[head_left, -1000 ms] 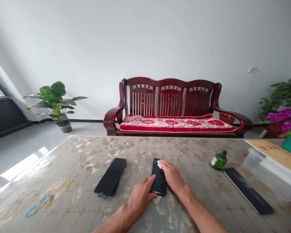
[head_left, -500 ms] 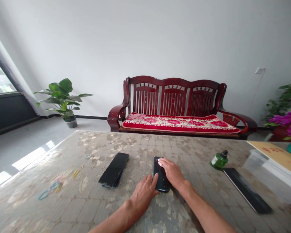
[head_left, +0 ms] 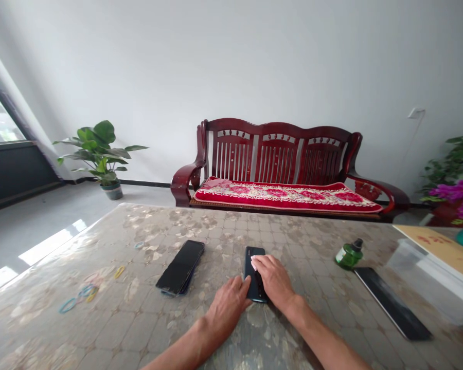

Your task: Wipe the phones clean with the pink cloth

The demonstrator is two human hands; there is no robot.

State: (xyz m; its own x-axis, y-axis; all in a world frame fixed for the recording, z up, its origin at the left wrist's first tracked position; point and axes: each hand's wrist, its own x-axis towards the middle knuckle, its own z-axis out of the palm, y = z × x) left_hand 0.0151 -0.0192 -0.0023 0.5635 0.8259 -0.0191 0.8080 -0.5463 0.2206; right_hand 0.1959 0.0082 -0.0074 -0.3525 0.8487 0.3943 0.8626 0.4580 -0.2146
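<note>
I have the dark smartphone a little below the centre of the frame, lying flat, back up, on the patterned tablecloth. My right hand comes over its right side, fingers together and closed on a small white wipe, which rests on the phone's back; the palm side is hidden from me. My left hand touches the near left edge with thumb and index finger; I cannot tell whether they clamp the phone or only steady it.

Left of centre lies a black smartphone, screen up, on a blue-edged item mostly covered by it. In the lower left I see blue elastic bands and a yellow band. At right stand a green bottle with a black top and, just beside it, a long black slab. A clear plastic bin sits at the right edge, under a tan sheet. Beyond the table, a red wooden bench spans the middle; a potted plant stands at left.
</note>
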